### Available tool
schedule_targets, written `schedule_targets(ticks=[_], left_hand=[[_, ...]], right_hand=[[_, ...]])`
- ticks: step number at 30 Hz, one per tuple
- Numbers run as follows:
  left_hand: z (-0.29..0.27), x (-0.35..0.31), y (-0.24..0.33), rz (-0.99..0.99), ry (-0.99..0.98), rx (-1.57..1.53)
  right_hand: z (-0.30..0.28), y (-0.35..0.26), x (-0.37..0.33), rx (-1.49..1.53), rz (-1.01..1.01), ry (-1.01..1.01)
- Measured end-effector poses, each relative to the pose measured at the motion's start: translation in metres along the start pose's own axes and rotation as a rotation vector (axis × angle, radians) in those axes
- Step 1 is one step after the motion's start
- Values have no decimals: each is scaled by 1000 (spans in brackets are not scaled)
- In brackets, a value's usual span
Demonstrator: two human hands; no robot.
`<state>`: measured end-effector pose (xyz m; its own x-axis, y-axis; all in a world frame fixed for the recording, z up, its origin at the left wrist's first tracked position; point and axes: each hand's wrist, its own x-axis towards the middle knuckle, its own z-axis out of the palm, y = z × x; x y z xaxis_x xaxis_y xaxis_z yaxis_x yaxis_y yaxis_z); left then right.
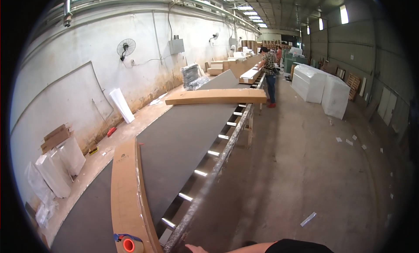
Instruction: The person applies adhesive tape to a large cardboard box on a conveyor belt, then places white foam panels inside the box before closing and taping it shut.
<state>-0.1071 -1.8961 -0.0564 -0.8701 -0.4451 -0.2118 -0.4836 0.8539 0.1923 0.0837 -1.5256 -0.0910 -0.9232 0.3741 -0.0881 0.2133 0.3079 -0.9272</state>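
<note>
At the bottom edge, my right hand (pixel 196 249) reaches in from the right beside the conveyor's metal rail, only partly in view. Its visible fingers are stretched out, and nothing shows in them. My left hand is out of view. Just left of the right hand, a long flat cardboard carton (pixel 125 187) lies lengthwise on the grey board surface of the roller conveyor. A tape dispenser (pixel 128 245) with a blue part and a tape roll with an orange core rests on the carton's near end. Farther off, a second long carton (pixel 218 96) lies across the conveyor.
The conveyor's metal rail (pixel 209 181) and rollers run away along the right side. A co-worker (pixel 269 76) stands at its far end by an open carton (pixel 251 75). White foam pieces (pixel 61 163) lean at the left wall. Large white wrapped blocks (pixel 321 88) stand on the right.
</note>
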Motion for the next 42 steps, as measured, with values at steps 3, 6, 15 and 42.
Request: schedule_targets(ticks=[3, 6, 15, 42], left_hand=[[11, -38, -2, -25, 15, 14], [35, -81, 5, -82, 21, -1], [105, -270, 88, -12, 45, -137], [132, -322, 53, -67, -419, -818]], right_hand=[[-19, -25, -47, 81, -20, -190], [-21, -23, -75, 25, -89, -509], [-130, 11, -125, -369, -40, -227], [-176, 19, -126, 298, -78, -519]])
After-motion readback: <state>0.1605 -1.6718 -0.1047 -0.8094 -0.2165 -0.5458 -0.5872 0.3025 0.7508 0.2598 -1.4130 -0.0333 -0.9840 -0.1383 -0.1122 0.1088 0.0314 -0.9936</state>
